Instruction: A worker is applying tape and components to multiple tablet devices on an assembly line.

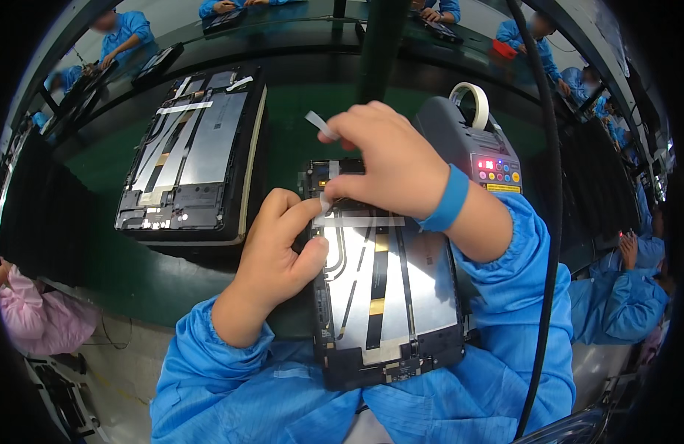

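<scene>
An opened tablet (pixel 434 285) lies in front of me with its silver inner plate, dark ribbon cables and black lower part facing up. Across its upper part runs a pale strip of tape (pixel 371 221). My left hand (pixel 271 248) is curled at the tablet's left edge, thumb on the edge and index finger by a small raised tape end (pixel 325 203). Over the tablet's top reaches my right hand (pixel 397 159), wearing a blue wristband (pixel 447 200). A short piece of white tape (pixel 322 124) sticks out from its fingers, while its thumb bends down near the raised tape end.
A stack of similar opened tablets (pixel 186 159) stands at the left on the green table (pixel 290 111). At the right sits a grey tape dispenser (pixel 464 137) with a tape roll (pixel 471 103). A black cable (pixel 553 222) hangs at the right. Co-workers are around the far tables.
</scene>
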A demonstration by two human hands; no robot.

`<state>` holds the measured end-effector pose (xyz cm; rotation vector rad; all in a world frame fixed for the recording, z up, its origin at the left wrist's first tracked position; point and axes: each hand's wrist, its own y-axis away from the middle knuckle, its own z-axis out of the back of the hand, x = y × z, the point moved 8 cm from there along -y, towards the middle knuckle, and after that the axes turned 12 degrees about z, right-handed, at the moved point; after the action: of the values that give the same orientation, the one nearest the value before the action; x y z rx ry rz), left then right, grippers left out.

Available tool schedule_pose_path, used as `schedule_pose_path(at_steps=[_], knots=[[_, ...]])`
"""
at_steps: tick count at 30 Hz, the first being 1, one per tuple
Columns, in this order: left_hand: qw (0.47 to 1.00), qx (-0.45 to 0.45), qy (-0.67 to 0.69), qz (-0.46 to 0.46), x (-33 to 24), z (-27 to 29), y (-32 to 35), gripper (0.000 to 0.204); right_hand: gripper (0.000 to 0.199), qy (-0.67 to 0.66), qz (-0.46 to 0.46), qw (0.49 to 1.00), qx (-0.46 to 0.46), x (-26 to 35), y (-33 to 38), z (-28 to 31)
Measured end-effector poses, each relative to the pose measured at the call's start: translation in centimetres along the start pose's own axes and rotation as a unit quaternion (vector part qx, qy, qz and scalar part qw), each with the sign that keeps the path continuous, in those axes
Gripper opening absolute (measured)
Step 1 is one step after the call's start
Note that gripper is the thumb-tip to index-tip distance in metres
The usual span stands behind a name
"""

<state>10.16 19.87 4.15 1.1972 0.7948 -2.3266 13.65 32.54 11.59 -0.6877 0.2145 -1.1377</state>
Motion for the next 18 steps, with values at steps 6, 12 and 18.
schedule_pose_path(at_steps=[6,12,18], knots=[[1.000,0.002,0.005,0.000,-0.1,0.0,-0.1,0.039,0.025,-0.242,-0.120,0.955,0.125,-2.2,1.8,-3.5],[1.000,-0.009,0.013,-0.006,-0.4,0.4,0.1,0.040,0.019,-0.366,-0.235,0.894,0.109,-2.7,2.3,-3.8],[1.000,0.001,0.016,0.005,0.0,0.2,0.0,0.040,0.021,-0.294,-0.367,0.876,0.108,-4.2,3.4,-3.9]])
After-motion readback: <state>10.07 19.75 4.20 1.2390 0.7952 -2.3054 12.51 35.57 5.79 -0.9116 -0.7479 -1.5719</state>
